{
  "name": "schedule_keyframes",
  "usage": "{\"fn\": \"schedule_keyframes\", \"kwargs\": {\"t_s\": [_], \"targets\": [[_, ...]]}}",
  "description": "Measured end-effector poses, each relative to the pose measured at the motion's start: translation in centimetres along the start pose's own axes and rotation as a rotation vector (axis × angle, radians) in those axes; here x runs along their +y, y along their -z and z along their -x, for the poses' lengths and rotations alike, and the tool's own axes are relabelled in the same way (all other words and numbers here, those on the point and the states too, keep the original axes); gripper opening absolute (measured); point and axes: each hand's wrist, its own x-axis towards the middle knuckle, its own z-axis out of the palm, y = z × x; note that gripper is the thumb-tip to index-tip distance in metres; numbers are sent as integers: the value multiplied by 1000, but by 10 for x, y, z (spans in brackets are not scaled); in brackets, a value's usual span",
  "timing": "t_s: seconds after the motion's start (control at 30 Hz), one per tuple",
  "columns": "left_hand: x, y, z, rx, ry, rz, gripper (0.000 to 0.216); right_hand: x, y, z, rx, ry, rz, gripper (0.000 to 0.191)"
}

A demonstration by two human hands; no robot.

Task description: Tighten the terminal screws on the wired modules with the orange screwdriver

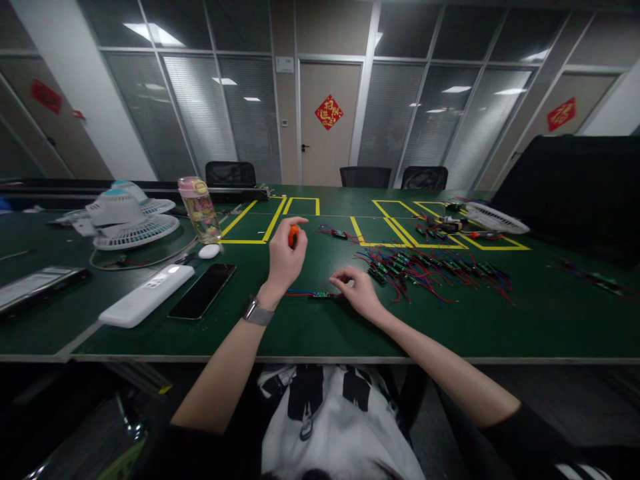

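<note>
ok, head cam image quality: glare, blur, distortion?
Head view: dim overall, with bright light patches on the glass partitions; wide-angle distortion makes the side doors lean; fine detail on the wired circuit boards is soft; the orange object in the left hand is too small and covered to identify; the black shape at right shows almost no detail.
</note>
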Motion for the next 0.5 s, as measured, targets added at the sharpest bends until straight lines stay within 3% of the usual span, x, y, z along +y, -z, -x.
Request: {"fn": "schedule_keyframes", "kwargs": {"t_s": [0.07,0.17,0.23,0.33,0.5], "targets": [[0,2,1,-298,-14,-130,14,-1,1,0,23,13,10,13],[-2,0,5,-773,44,-215,22,-1,3,-1,32,19,19,14],[-4,-1,8,-958,85,-253,31,-1,4,-1,39,10,27,14],[-7,-3,10,-1042,106,-317,35,-1,4,-1,52,1,27,14],[-13,-2,11,-1118,144,-400,21,0,5,-1,70,-6,22,16]]}}
